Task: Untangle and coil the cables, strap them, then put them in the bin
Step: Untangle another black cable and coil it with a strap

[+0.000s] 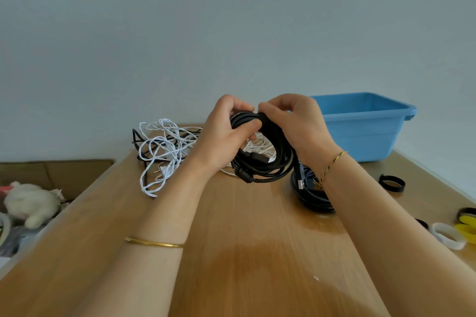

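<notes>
Far left of the blue bin [360,136], a cardboard box [77,175] holds a plush toy [31,203]. Nearer the bin, a white-and-black tangle [164,147] lies unsorted on the tabletop [244,239]. Just left of the bin, the left grip [226,134] and right grip [296,123] both clench a raised black coil [268,162], apparently at the strapping step. A second black coil [309,198] lies before the bin, not yet binned. No cable shows above the bin's rim; its floor is hidden. Spare straps [467,231] wait to its front right.
</notes>
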The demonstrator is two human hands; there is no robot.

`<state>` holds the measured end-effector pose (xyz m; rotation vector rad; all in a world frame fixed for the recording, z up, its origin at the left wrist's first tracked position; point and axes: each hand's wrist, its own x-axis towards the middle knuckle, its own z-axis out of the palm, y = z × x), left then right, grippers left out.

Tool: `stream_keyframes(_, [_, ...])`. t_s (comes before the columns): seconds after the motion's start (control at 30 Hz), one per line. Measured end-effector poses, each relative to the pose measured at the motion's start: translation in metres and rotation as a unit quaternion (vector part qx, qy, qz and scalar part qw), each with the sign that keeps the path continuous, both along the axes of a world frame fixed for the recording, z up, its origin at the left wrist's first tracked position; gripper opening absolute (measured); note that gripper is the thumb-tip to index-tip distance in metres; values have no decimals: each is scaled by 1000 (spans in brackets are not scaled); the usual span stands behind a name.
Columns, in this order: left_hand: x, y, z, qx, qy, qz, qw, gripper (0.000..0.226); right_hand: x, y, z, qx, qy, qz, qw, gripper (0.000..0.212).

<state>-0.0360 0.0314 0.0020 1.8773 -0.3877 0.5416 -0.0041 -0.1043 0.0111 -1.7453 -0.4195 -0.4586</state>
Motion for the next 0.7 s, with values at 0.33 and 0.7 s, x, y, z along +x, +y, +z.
stream_keyframes(0.33, [4,-3,0,16,-24,33,999,16,-2,3,1,-178,-56,-21,982,46])
stream_keyframes(0.7, [20,-57,-14,-147,63,-9,987,15,-14,-69,11,-240,108,-9,965,50])
